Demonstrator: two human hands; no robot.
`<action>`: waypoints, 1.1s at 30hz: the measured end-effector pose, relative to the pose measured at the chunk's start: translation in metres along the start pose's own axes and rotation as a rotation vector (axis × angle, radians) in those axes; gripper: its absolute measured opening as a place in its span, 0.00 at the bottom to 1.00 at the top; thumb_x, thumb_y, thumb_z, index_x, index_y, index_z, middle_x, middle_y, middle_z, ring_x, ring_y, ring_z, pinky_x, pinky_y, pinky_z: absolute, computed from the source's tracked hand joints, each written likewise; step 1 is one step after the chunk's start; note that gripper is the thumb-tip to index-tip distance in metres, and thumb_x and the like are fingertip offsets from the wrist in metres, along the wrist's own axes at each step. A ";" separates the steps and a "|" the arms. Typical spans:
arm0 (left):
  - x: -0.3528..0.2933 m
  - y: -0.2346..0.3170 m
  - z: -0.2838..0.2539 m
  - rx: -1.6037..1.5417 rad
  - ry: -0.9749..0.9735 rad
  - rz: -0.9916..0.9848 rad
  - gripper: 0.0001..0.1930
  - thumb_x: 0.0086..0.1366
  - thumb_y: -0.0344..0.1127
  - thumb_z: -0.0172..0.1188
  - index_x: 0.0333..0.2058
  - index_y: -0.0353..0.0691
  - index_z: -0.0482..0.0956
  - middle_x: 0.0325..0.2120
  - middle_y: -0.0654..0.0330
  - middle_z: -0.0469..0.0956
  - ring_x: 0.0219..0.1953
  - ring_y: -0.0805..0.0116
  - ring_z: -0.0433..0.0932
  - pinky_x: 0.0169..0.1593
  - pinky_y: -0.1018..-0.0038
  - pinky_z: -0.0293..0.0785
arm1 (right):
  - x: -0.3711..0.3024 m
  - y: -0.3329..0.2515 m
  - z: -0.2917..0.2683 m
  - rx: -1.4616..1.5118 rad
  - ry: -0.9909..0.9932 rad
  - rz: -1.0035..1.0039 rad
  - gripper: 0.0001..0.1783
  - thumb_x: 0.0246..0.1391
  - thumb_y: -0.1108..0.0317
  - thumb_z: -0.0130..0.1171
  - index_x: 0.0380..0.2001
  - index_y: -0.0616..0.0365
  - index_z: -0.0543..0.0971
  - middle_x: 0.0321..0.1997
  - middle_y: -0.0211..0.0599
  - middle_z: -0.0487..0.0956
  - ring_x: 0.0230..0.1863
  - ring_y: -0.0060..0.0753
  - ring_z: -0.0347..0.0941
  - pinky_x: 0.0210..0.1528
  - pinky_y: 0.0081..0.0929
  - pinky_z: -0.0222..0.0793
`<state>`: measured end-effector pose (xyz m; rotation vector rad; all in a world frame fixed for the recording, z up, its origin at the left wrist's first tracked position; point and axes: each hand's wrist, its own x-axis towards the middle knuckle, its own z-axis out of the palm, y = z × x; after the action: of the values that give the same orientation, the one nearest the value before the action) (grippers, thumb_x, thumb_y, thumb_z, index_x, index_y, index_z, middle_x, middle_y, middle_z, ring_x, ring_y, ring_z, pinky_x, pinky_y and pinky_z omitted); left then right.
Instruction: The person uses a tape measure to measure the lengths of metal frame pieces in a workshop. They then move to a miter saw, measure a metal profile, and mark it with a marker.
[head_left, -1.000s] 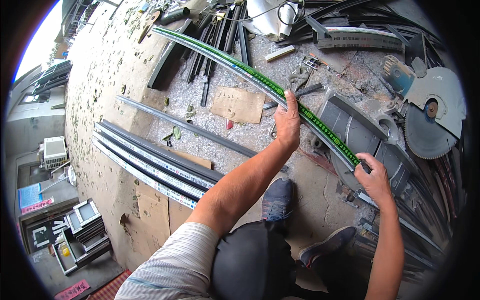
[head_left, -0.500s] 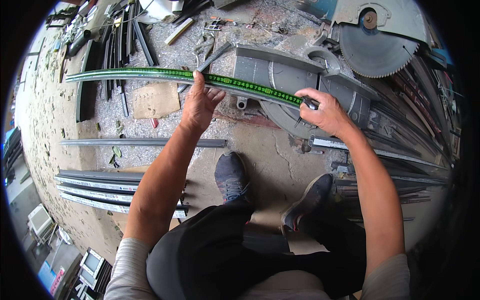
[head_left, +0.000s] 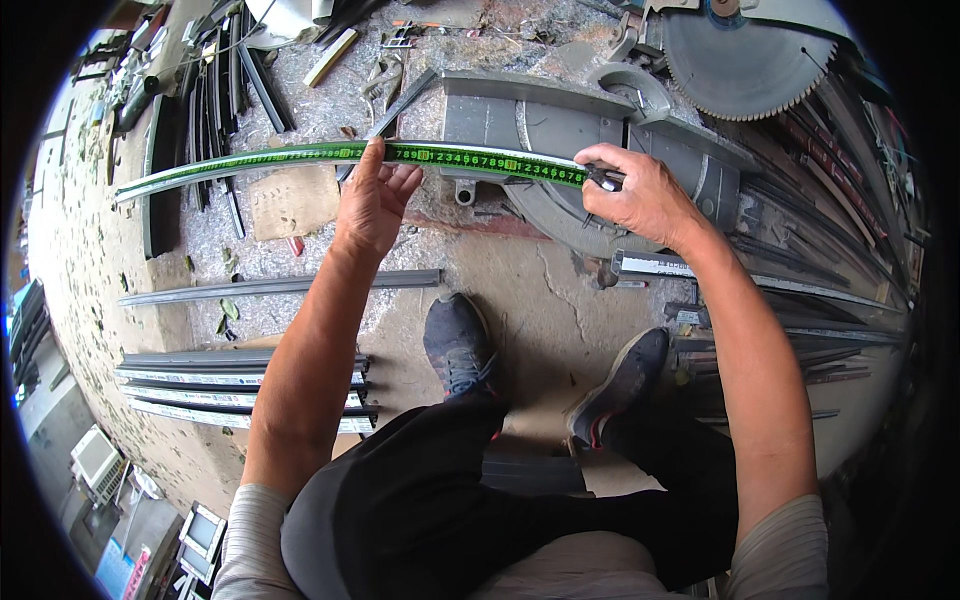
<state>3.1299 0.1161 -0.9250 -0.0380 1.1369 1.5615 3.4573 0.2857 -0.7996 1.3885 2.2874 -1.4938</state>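
Note:
A bright green tape measure (head_left: 460, 160) with dark markings lies stretched along a long, slim metal profile (head_left: 540, 154). My left hand (head_left: 370, 205) grips both near mid-length, its thumb over the top and its fingers underneath. At the right end my right hand (head_left: 640, 198) is closed on the tape's dark case and the end of the profile; the fingers hide much of both. The strip passes over the front of a grey saw base (head_left: 570, 120). To its right stands the round toothed saw blade (head_left: 745, 65).
A single grey profile (head_left: 280, 286) lies on the floor before me, with a stack of labelled profiles (head_left: 190, 378) nearer. Dark offcuts (head_left: 260, 85) lie far left beside a cardboard piece (head_left: 295, 200). More long bars (head_left: 780, 285) fan out at right.
Both hands, with the tape and profile, have shifted slightly left in the picture. The far left end of the strip now sits lower. The whole view has shifted a little; both grips stay the same.

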 end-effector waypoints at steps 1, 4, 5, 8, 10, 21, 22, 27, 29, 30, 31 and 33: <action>0.000 0.001 0.000 0.002 0.000 0.005 0.20 0.79 0.48 0.67 0.59 0.43 0.76 0.53 0.58 0.83 0.53 0.61 0.85 0.61 0.61 0.84 | 0.000 0.002 0.001 0.000 0.002 -0.002 0.31 0.55 0.52 0.69 0.57 0.61 0.85 0.38 0.41 0.86 0.39 0.32 0.79 0.49 0.34 0.77; 0.001 0.002 -0.003 0.017 -0.008 0.019 0.18 0.80 0.46 0.66 0.57 0.41 0.75 0.50 0.57 0.83 0.50 0.61 0.86 0.61 0.62 0.84 | 0.001 0.008 0.003 0.005 0.011 -0.010 0.33 0.55 0.51 0.70 0.57 0.63 0.83 0.41 0.43 0.86 0.43 0.35 0.80 0.52 0.36 0.77; 0.002 0.002 -0.005 0.023 -0.008 0.025 0.18 0.80 0.46 0.66 0.56 0.41 0.76 0.49 0.57 0.83 0.49 0.62 0.86 0.61 0.62 0.85 | 0.002 0.011 0.004 0.011 0.012 -0.009 0.34 0.54 0.50 0.70 0.57 0.64 0.82 0.44 0.44 0.86 0.45 0.36 0.81 0.53 0.36 0.77; 0.003 0.001 -0.007 0.049 0.016 0.045 0.16 0.80 0.46 0.66 0.54 0.41 0.76 0.47 0.57 0.84 0.47 0.62 0.87 0.60 0.62 0.86 | 0.005 0.021 0.011 0.034 0.046 0.005 0.36 0.54 0.49 0.70 0.59 0.65 0.80 0.52 0.49 0.85 0.51 0.40 0.81 0.58 0.37 0.76; 0.002 0.000 -0.003 0.034 0.058 0.066 0.15 0.79 0.43 0.67 0.51 0.40 0.77 0.39 0.59 0.83 0.42 0.62 0.88 0.53 0.63 0.89 | 0.006 0.029 0.010 0.055 0.038 0.018 0.36 0.56 0.50 0.69 0.60 0.66 0.78 0.55 0.51 0.84 0.55 0.41 0.80 0.61 0.38 0.75; 0.000 0.025 -0.007 0.047 0.122 0.090 0.17 0.79 0.42 0.67 0.54 0.36 0.77 0.45 0.54 0.84 0.45 0.58 0.89 0.54 0.62 0.90 | 0.016 0.026 0.001 0.198 -0.057 0.090 0.42 0.49 0.46 0.72 0.61 0.64 0.78 0.59 0.51 0.82 0.57 0.41 0.78 0.59 0.38 0.75; 0.000 0.028 -0.009 0.059 0.145 0.082 0.20 0.78 0.42 0.68 0.56 0.33 0.76 0.45 0.52 0.84 0.46 0.57 0.88 0.55 0.62 0.90 | 0.016 0.026 0.000 0.204 -0.058 0.109 0.41 0.51 0.47 0.71 0.61 0.64 0.78 0.59 0.50 0.81 0.57 0.41 0.78 0.58 0.39 0.75; -0.004 0.026 -0.016 0.156 0.180 0.074 0.25 0.79 0.40 0.65 0.63 0.28 0.72 0.36 0.51 0.84 0.40 0.59 0.87 0.47 0.64 0.85 | 0.020 0.057 0.013 0.217 -0.006 -0.037 0.25 0.59 0.59 0.68 0.55 0.62 0.78 0.49 0.37 0.79 0.49 0.28 0.74 0.52 0.31 0.72; -0.001 0.022 -0.011 0.145 0.211 0.062 0.22 0.79 0.43 0.66 0.56 0.29 0.73 0.35 0.52 0.82 0.36 0.61 0.86 0.43 0.63 0.88 | 0.022 0.075 0.017 0.232 0.025 -0.071 0.19 0.62 0.65 0.66 0.52 0.61 0.78 0.44 0.32 0.78 0.45 0.22 0.72 0.49 0.27 0.71; 0.000 0.019 -0.003 0.135 0.221 0.088 0.23 0.79 0.44 0.67 0.56 0.29 0.74 0.37 0.53 0.82 0.36 0.62 0.86 0.43 0.65 0.89 | 0.022 0.084 0.018 0.220 0.048 -0.087 0.15 0.63 0.67 0.65 0.51 0.60 0.78 0.41 0.29 0.78 0.43 0.20 0.71 0.48 0.26 0.70; -0.004 0.019 0.002 0.115 0.233 0.113 0.24 0.79 0.46 0.67 0.55 0.29 0.75 0.39 0.53 0.82 0.36 0.64 0.86 0.43 0.66 0.91 | 0.014 0.057 0.013 0.190 0.030 -0.001 0.16 0.63 0.67 0.64 0.51 0.62 0.78 0.40 0.29 0.78 0.41 0.20 0.71 0.45 0.27 0.70; -0.006 0.017 -0.003 0.112 0.184 0.126 0.25 0.78 0.49 0.68 0.54 0.29 0.75 0.42 0.54 0.82 0.36 0.66 0.86 0.45 0.68 0.92 | 0.009 0.031 0.012 0.130 0.020 0.043 0.17 0.63 0.66 0.64 0.52 0.62 0.78 0.39 0.30 0.77 0.40 0.20 0.70 0.44 0.28 0.69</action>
<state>3.1172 0.1122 -0.9122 -0.0368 1.3928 1.6282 3.4699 0.2854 -0.8320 1.4811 2.1924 -1.6497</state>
